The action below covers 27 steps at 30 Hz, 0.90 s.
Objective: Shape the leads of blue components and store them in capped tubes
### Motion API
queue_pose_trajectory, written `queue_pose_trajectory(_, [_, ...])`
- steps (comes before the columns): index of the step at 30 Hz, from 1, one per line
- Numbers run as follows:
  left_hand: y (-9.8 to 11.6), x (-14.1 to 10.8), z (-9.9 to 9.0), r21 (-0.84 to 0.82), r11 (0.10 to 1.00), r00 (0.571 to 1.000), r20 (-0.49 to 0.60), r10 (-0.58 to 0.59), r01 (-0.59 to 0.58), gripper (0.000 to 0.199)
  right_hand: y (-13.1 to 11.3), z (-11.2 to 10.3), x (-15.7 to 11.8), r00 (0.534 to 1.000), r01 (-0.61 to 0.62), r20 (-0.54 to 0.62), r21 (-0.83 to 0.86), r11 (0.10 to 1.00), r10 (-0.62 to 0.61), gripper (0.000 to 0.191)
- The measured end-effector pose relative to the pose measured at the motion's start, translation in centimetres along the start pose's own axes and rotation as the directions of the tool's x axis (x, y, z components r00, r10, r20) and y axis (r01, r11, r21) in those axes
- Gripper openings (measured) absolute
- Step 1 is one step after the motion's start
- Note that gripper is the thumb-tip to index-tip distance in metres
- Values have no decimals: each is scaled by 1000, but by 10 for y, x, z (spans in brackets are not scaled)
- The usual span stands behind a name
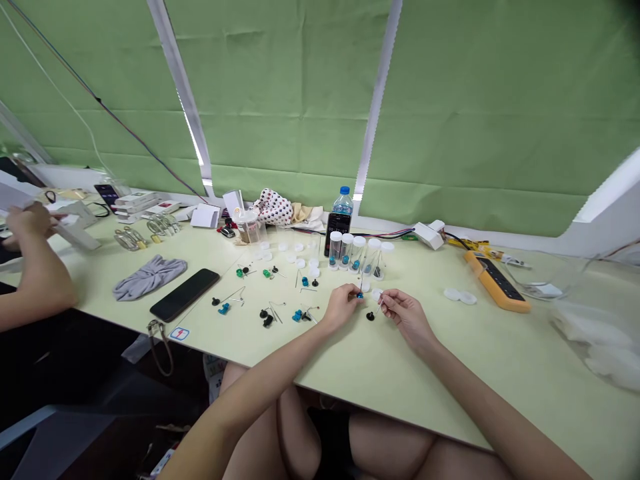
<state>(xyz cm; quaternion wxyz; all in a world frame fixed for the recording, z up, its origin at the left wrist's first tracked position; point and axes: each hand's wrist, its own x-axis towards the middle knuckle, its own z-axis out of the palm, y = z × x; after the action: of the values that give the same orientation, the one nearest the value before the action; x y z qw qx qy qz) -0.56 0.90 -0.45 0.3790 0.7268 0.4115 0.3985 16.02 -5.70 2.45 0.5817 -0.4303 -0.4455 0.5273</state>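
- left hand (343, 307) was pinching a tiny blue part (360, 295) on thin wire legs, above the bench (425, 380)
- right hand (407, 317) had its fingers (384, 300) by a white cap (376, 294), can't tell if gripping
- looked light, legs bendy, so hold the body

The left hand (341, 308) and right hand (406, 317) join 2 bare forearms (490, 413), and 2 bare thighs (270, 427) flank dark cloth (330, 443).
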Motion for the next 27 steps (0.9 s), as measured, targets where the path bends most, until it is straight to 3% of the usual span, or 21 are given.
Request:
queue_pose_trajectory(8, [13, -4, -1, -423, 906, 998, 47, 35, -12, 24, 2, -2, 1, 1000, 25, -12, -57, 998, -26, 26])
queue_pose_trajectory(13, [22, -7, -6, -596, 800, 983, 101, 150, -61, 32, 1, -1, 0, 998, 54, -30, -118, 992, -58, 27])
queue_pose_trajectory(16, [25, -8, -7, -652, 757, 976, 128, 175, -51, 33, 0, 0, -1, 995, 84, -37, -131, 988, -89, 26])
queue_pose_trajectory(27, [29, -10, -6, -713, 697, 977, 193, 85, 80, 40, -8, 10, -9, 982, 171, -33, -262, 950, -186, 27])
